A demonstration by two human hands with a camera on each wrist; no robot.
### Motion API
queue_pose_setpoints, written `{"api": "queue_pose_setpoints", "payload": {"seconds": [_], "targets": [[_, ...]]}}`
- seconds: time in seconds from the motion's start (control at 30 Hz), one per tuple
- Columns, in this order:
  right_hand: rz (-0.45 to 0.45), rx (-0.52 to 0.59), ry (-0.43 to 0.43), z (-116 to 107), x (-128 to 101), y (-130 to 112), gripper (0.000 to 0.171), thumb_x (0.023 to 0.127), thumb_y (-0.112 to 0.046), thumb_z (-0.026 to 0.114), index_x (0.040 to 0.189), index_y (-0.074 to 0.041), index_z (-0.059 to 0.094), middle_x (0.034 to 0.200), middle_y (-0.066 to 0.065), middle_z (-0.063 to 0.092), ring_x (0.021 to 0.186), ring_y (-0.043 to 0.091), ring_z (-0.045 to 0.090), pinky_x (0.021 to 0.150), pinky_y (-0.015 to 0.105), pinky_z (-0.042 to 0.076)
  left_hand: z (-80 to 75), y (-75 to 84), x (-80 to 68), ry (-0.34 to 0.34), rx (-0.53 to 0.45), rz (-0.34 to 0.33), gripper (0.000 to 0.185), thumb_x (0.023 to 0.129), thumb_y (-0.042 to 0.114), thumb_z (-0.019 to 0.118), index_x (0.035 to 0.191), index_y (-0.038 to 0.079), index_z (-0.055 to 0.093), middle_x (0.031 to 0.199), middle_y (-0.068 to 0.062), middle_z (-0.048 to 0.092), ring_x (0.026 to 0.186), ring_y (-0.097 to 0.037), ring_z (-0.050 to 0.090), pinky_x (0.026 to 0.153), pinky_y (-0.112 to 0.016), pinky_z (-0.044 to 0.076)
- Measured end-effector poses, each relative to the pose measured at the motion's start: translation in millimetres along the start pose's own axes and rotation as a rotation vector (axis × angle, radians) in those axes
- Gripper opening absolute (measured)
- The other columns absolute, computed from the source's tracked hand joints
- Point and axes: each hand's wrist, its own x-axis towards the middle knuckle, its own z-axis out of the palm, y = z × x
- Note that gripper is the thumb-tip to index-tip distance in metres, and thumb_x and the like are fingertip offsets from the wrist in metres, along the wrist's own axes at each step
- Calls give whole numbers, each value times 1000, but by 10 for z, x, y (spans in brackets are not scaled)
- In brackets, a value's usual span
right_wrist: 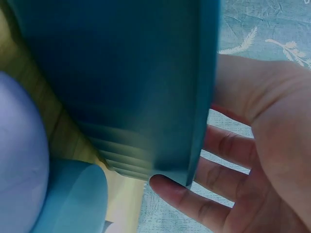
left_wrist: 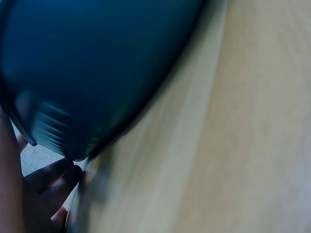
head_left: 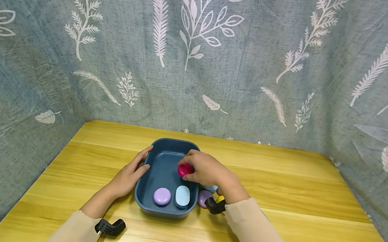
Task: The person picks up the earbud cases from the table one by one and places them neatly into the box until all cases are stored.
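A dark blue rectangular bin [head_left: 161,173] with rounded corners stands on the table. My left hand [head_left: 127,177] is at its left side, fingertips touching the rim; the left wrist view shows fingers [left_wrist: 58,182] against the outer wall. Over the bin's right half, my right hand [head_left: 208,171] pinches a magenta round object [head_left: 185,170] between thumb and fingers. In the right wrist view the bin wall hides that object. Inside the bin, near its front, lie a lilac round object [head_left: 162,196] and a light blue oblong one [head_left: 182,196].
Against the bin's right side, partly under my right wrist, sit another lilac round object [head_left: 204,198], a light blue one [head_left: 211,188] and a yellow one [head_left: 220,199]. A patterned cloth [head_left: 189,97] hangs behind the wooden table [head_left: 296,195].
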Motion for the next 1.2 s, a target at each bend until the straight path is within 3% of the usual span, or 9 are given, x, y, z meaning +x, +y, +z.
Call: {"api": "queue_pose_setpoints", "payload": {"seconds": [0.53, 1.2], "targets": [[26, -11, -37, 55, 11, -6, 43, 94, -24, 78, 135, -17, 70, 125, 4, 62, 104, 17, 63, 95, 34, 55, -3, -4, 5, -7, 2, 13, 59, 112, 30, 46, 164, 42, 22, 167, -19, 34, 155, -39, 33, 122, -61, 33], [4, -39, -55, 121, 52, -5, 38, 92, -20, 80, 130, -17, 74, 125, 5, 63, 109, 19, 63, 94, 35, 56, -11, 4, 9, -6, -1, 24, 59, 112, 29, 46, 165, 38, 22, 163, -21, 40, 152, -39, 39, 120, -60, 36]]}}
